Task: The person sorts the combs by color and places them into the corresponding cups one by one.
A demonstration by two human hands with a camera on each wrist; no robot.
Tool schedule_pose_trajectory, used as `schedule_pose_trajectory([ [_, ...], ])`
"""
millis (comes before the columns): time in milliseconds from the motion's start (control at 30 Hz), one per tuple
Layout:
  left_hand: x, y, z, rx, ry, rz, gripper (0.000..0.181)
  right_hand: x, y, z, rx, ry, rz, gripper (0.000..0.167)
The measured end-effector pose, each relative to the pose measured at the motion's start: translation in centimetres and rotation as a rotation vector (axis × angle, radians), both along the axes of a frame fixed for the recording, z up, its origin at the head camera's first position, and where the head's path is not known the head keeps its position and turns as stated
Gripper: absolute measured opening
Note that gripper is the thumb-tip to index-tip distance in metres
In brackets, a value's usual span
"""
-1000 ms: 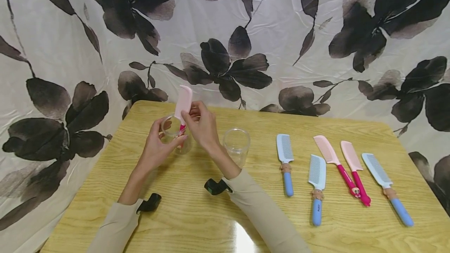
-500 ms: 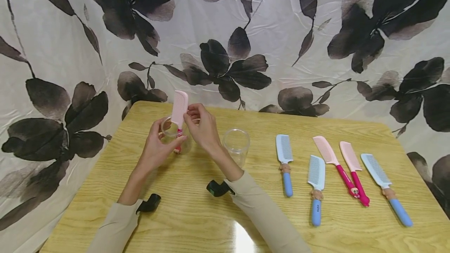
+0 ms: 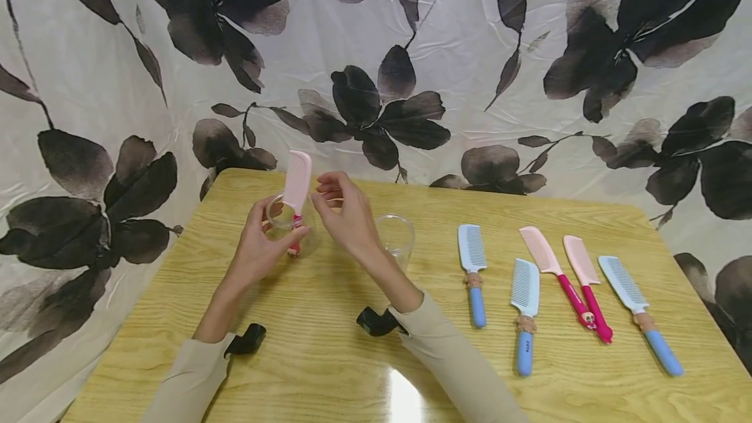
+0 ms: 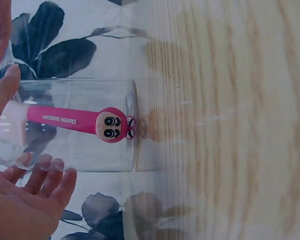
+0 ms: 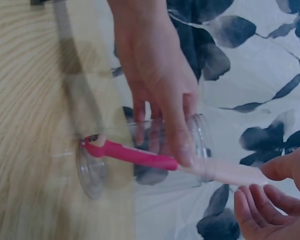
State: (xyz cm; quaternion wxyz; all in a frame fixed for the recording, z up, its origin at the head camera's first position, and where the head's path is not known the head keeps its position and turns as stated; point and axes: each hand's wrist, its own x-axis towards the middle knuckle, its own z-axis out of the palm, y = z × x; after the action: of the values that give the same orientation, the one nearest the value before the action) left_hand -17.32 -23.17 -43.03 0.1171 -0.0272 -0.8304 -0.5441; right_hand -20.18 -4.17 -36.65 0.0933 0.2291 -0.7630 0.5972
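Note:
A pink comb [image 3: 297, 178] with a magenta handle stands handle-down in a clear jar [image 4: 80, 92], its toothed part rising past the rim. In the left wrist view, the handle's cartoon-face end [image 4: 111, 125] reaches the jar's bottom. My left hand [image 3: 261, 247] grips the jar, thumb on one side and fingers on the other. Just right of the comb is my right hand [image 3: 349, 220], its fingers loosely bent around nothing. The right wrist view shows those fingertips [image 5: 257, 192] close to the comb's pale end, apparently apart from it.
A second clear jar [image 3: 402, 237] stands right of the first, partly behind my right forearm. On the table's right lie three blue combs [image 3: 525, 318] and two pink combs [image 3: 581, 260]. A floral cloth [image 3: 388, 103] hangs behind the table [image 3: 305, 344].
The comb has sunk a little into the jar and swung left and more upright. My right hand has let go of it and drawn slightly right; my left hand stays on the jar.

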Motion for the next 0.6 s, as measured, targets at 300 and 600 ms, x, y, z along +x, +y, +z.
schedule_pose_trajectory([
  [300,0.0,0.0,0.0,0.005,-0.008,-0.003,0.083,0.9,1.5,0.9,-0.003,0.025,-0.011,0.021],
  [600,0.0,-0.1,0.0,0.007,-0.016,-0.004,0.084,1.4,3.6,0.8,-0.001,0.055,-0.033,0.017],
])
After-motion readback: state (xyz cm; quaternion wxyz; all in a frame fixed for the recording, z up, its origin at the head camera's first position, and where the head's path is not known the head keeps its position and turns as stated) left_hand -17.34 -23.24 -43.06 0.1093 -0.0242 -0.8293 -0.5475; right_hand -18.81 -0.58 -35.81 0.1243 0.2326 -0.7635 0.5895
